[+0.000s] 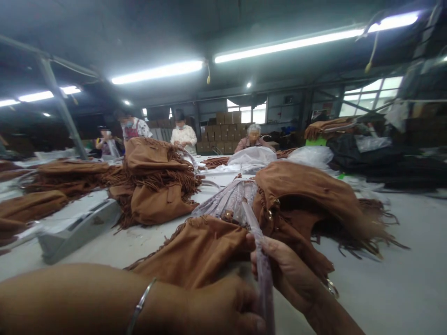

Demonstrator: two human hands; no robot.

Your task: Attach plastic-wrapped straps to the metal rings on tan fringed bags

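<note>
Two hands work at the near edge of a pale table (401, 260). Left hand (220, 304), wrist ringed by a thin bangle (139, 304), is closed round the lower end of a clear plastic strip (260, 260). Right hand (282, 267), also wearing a bangle at the wrist, pinches the same strip slightly higher, so both hands are together and clamped on it. The strip runs up and away from the hands to a bunch of clear plastic bags (230, 200) lying on the table just beyond them.

One brown fringed garment (195, 251) lies directly behind the left hand, partly under the strip. One more brown garment (307, 200), humped and with fringe trailing right, touches the bags on the right side. One stack of folded brown garments (153, 181) stands further left, well apart. One grey tool (78, 230) lies on the table at left. More brown garments lie along the far left edge; their count cannot be told.

Four people stand or sit at the far side of the table, blurred. Cardboard boxes (223, 128) are stacked behind them.
</note>
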